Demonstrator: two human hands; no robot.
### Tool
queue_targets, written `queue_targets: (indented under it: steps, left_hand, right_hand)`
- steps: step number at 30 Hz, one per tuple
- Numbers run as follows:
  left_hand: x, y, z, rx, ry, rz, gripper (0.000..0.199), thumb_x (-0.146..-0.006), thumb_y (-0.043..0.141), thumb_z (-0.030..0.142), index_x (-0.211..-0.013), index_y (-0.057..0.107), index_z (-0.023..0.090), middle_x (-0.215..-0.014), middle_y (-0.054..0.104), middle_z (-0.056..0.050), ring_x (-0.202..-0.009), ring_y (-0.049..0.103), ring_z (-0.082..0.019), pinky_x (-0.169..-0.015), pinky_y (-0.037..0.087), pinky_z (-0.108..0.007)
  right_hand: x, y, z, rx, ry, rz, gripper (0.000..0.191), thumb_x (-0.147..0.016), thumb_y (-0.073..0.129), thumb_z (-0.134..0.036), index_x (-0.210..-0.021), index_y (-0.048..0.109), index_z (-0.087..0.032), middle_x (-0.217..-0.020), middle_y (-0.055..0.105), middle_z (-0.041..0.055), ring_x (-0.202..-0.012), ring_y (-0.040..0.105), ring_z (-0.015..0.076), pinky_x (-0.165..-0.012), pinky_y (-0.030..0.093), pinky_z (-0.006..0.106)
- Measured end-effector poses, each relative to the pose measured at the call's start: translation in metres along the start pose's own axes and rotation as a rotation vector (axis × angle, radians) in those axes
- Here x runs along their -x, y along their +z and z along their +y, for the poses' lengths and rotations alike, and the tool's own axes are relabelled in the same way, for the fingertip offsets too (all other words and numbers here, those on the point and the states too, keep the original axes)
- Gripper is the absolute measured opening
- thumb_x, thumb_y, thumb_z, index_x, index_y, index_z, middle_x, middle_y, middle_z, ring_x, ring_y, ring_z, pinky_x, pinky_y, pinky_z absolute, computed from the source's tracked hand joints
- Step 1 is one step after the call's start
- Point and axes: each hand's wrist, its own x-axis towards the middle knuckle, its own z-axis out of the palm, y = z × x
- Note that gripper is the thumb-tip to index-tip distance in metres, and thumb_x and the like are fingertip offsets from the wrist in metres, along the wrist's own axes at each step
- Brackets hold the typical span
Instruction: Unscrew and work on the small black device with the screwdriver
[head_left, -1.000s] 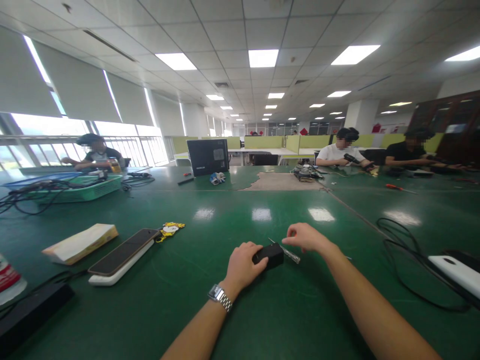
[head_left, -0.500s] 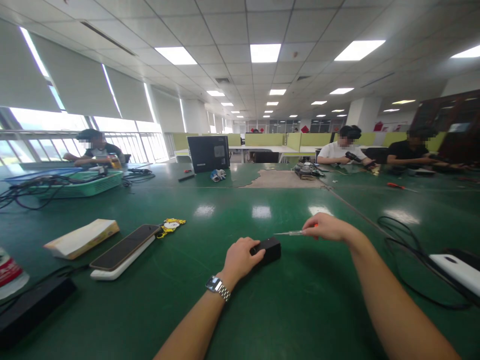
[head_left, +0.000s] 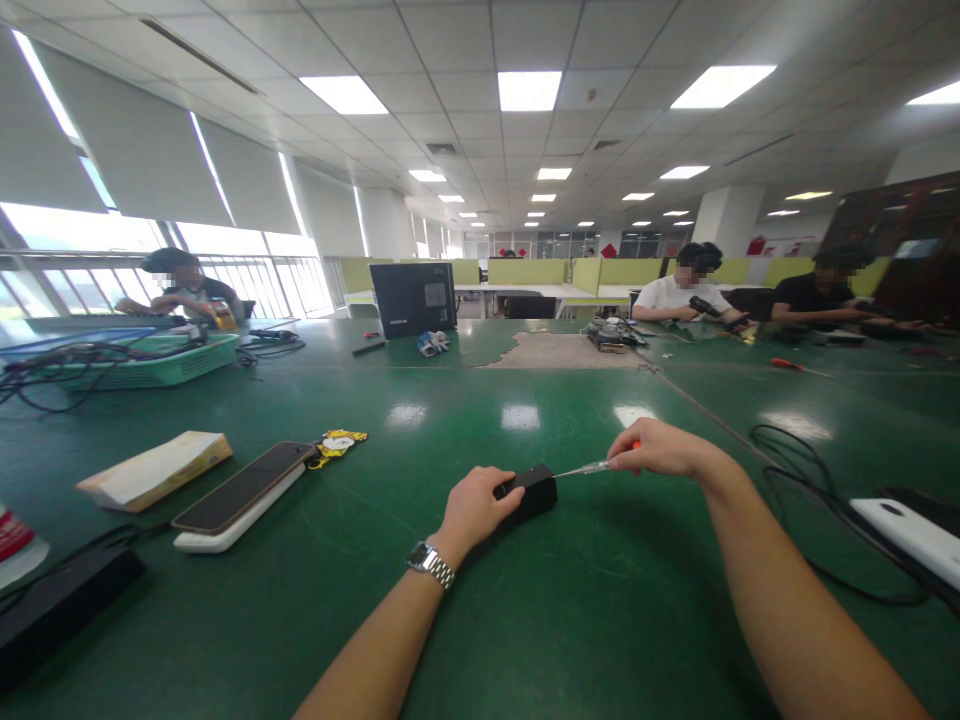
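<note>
Box (head_left: pixel 537 490) lies under left grip (head_left: pixel 476 507), screwdriver (head_left: pixel 592 467) in right grip (head_left: pixel 657 448).

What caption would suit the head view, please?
Left hand on a black box, right hand pointing a screwdriver at its end.

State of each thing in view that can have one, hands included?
Left hand: closed on the box.
Right hand: gripping the screwdriver.
Black rectangular box: on the table, held.
Slim clear-shafted screwdriver: held, tip at box's right end, contact unclear.
Dark-screened phone: screen up, dark, on white slab.
Green plastic basket: loaded with cables.
Green-topped table: surface missing in one far patch.
</note>
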Motion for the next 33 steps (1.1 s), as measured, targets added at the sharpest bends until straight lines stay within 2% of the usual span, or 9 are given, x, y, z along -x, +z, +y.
queue_targets:
  steps: [6, 11, 15, 17, 22, 26, 30, 33]
  left_hand:
    - [0.0, 0.0, -0.001, 0.014, 0.003, -0.003, 0.035, -0.088, 0.053, 0.045, -0.11, 0.067, 0.022, -0.099, 0.07, -0.003, -0.092, 0.06, -0.022, -0.078, 0.047, -0.031]
    - [0.004, -0.001, 0.0, 0.028, 0.052, -0.023, 0.035, -0.083, 0.062, 0.044, -0.111, 0.067, 0.023, -0.101, 0.069, -0.002, -0.092, 0.061, -0.021, -0.08, 0.047, -0.03]
    - [0.005, -0.001, 0.002, 0.025, 0.04, -0.002, 0.035, -0.081, 0.064, 0.042, -0.108, 0.068, 0.022, -0.1, 0.07, -0.003, -0.091, 0.062, -0.023, -0.079, 0.047, -0.031]
    - [0.004, -0.001, 0.001, 0.032, 0.027, 0.006, 0.034, -0.08, 0.064, 0.041, -0.107, 0.069, 0.021, -0.099, 0.07, -0.003, -0.09, 0.063, -0.023, -0.079, 0.048, -0.031]
    - [0.004, -0.001, -0.003, 0.065, 0.047, -0.012, 0.035, -0.078, 0.067, 0.04, -0.108, 0.068, 0.022, -0.104, 0.07, -0.003, -0.093, 0.063, -0.023, -0.08, 0.048, -0.028]
    - [0.005, 0.0, -0.003, 0.1, 0.019, -0.02, 0.041, -0.078, 0.067, 0.042, -0.114, 0.065, 0.022, -0.111, 0.068, -0.004, -0.098, 0.062, -0.024, -0.086, 0.048, -0.031]
    - [0.007, -0.001, 0.0, 0.084, -0.004, -0.06, 0.043, -0.081, 0.064, 0.048, -0.116, 0.063, 0.024, -0.114, 0.068, -0.004, -0.102, 0.062, -0.025, -0.089, 0.047, -0.032]
    - [0.009, -0.001, 0.002, 0.079, 0.015, -0.076, 0.05, -0.083, 0.062, 0.051, -0.125, 0.057, 0.025, -0.121, 0.064, -0.004, -0.107, 0.06, -0.025, -0.093, 0.046, -0.033]
  right_hand:
    - [-0.001, 0.002, -0.005, 0.082, 0.024, 0.028, 0.031, -0.072, 0.061, -0.041, -0.086, 0.076, -0.017, -0.068, 0.07, 0.004, -0.064, 0.06, 0.0173, -0.057, 0.041, 0.024]
    - [0.013, 0.007, -0.036, 0.267, 0.061, 0.032, 0.022, -0.071, 0.061, -0.034, -0.081, 0.075, -0.02, -0.071, 0.07, 0.0041, -0.064, 0.061, 0.0176, -0.054, 0.039, 0.024]
    - [0.016, 0.026, -0.062, 0.502, 0.103, 0.074, 0.017, -0.067, 0.064, -0.032, -0.077, 0.074, -0.023, -0.078, 0.07, 0.0048, -0.07, 0.062, 0.0202, -0.056, 0.038, 0.026]
    - [0.01, 0.04, -0.067, 0.558, 0.118, 0.05, 0.017, -0.065, 0.065, -0.033, -0.079, 0.072, -0.024, -0.082, 0.07, 0.0051, -0.073, 0.063, 0.0214, -0.057, 0.038, 0.026]
    - [-0.013, 0.068, -0.061, 0.55, 0.125, -0.097, 0.019, -0.06, 0.069, -0.028, -0.078, 0.072, -0.023, -0.082, 0.07, 0.0054, -0.075, 0.065, 0.0223, -0.058, 0.04, 0.026]
    - [-0.027, 0.077, -0.045, 0.48, 0.138, -0.075, 0.017, -0.059, 0.071, -0.025, -0.076, 0.072, -0.023, -0.08, 0.069, 0.0059, -0.074, 0.064, 0.022, -0.059, 0.041, 0.026]
    - [-0.037, 0.084, -0.034, 0.421, 0.128, -0.144, 0.025, -0.057, 0.074, -0.032, -0.081, 0.072, -0.024, -0.078, 0.068, 0.003, -0.071, 0.064, 0.0209, -0.058, 0.041, 0.026]
    - [-0.04, 0.085, -0.032, 0.409, 0.094, -0.142, 0.027, -0.058, 0.073, -0.035, -0.082, 0.072, -0.024, -0.078, 0.068, 0.0018, -0.069, 0.063, 0.0202, -0.056, 0.04, 0.026]
